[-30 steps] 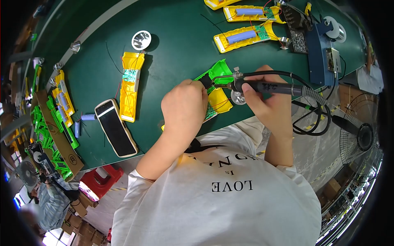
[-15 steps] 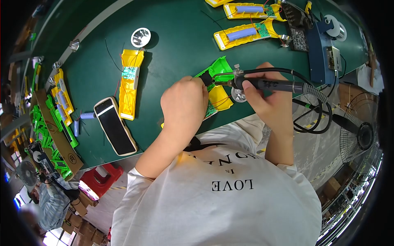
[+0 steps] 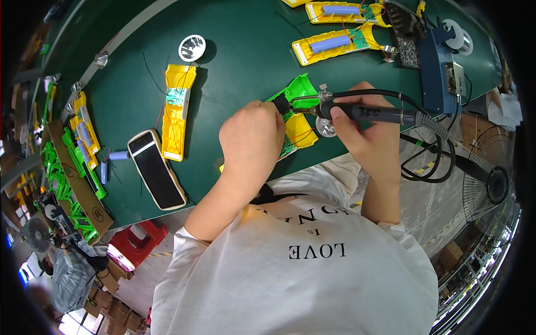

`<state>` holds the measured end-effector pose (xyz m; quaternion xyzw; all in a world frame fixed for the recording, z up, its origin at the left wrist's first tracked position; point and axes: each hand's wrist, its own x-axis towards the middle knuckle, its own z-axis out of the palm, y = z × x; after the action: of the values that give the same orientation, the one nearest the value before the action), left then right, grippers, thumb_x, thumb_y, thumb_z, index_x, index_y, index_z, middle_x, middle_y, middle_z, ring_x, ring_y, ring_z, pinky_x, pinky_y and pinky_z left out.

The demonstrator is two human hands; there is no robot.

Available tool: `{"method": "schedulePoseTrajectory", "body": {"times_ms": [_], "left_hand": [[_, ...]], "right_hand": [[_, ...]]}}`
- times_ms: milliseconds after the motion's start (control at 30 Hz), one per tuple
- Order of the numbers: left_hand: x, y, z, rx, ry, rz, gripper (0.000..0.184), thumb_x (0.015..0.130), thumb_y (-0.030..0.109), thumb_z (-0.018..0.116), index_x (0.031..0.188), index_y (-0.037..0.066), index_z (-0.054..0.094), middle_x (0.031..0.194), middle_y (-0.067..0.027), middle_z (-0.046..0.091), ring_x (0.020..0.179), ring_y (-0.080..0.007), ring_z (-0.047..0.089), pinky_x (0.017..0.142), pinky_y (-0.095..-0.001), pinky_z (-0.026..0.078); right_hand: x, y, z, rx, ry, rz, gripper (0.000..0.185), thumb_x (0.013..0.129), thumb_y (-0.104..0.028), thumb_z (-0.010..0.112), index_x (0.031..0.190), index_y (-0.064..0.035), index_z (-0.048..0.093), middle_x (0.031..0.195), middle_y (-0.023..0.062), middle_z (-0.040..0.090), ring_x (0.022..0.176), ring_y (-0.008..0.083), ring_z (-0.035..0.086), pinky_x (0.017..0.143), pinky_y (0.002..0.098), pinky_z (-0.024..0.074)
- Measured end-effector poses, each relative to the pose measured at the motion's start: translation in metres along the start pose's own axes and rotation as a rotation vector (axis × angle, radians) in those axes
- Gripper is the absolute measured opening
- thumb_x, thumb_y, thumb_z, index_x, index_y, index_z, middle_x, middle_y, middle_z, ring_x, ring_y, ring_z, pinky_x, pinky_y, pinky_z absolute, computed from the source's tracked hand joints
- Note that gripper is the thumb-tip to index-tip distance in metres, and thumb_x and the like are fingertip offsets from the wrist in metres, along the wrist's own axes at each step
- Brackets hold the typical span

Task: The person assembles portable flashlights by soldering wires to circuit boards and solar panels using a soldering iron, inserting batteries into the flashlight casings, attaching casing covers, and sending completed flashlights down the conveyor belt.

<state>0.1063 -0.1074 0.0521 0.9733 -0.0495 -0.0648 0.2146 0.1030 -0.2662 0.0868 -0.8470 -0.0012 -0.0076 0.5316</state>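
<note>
My right hand [image 3: 365, 125] grips a soldering iron [image 3: 371, 113] with a thin feed tube beside its tip. The tip reaches a small black part [image 3: 282, 104] over a green flashlight shell [image 3: 303, 91]. Curled at that black part, my left hand [image 3: 249, 137] has its fingers closed; they are mostly hidden from above. Below the green shell is a yellow flashlight shell [image 3: 301, 131] with red wires and a circuit board, partly covered by my left hand. A round reflector [image 3: 325, 127] lies under the iron.
More yellow shells [image 3: 329, 47] with batteries lie at the far right, near a blue soldering station [image 3: 435, 72]. Left of my hands are another yellow shell [image 3: 175, 131], a phone [image 3: 158, 170] and a reflector [image 3: 192, 48]. A cardboard box [image 3: 78, 187] of green parts stands at the left edge.
Both hands stay at nearly the same place, with the iron's tip still at the black part. The whole view has shifted very slightly.
</note>
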Motion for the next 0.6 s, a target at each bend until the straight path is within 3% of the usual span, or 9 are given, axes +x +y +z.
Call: {"method": "schedulePoseTrajectory", "body": {"times_ms": [533,600], "left_hand": [[0.0002,-0.0008,0.0008,-0.008,0.01,0.009,0.005,0.063,0.01,0.055,0.063,0.005,0.056,0.064,-0.0102,0.054,0.058,-0.0268,0.054,0.05,-0.034,0.042],[-0.0003,-0.0012,0.0008,-0.012,0.009,0.01,0.005,0.063,0.01,0.055,0.064,0.005,0.056,0.065,-0.0103,0.054,0.058,-0.0268,0.054,0.05,-0.034,0.042]], "right_hand": [[0.0001,0.0004,0.0019,-0.033,0.0,-0.017,0.014,0.064,-0.009,0.061,0.071,0.0005,0.053,0.054,0.0013,0.047,0.045,0.0052,0.041,0.041,0.018,0.0336],[-0.0005,-0.0003,0.0016,0.021,-0.013,-0.004,0.009,0.066,0.0,0.057,0.073,0.0029,0.052,0.064,-0.0008,0.044,0.053,0.002,0.036,0.044,0.0154,0.0277]]}}
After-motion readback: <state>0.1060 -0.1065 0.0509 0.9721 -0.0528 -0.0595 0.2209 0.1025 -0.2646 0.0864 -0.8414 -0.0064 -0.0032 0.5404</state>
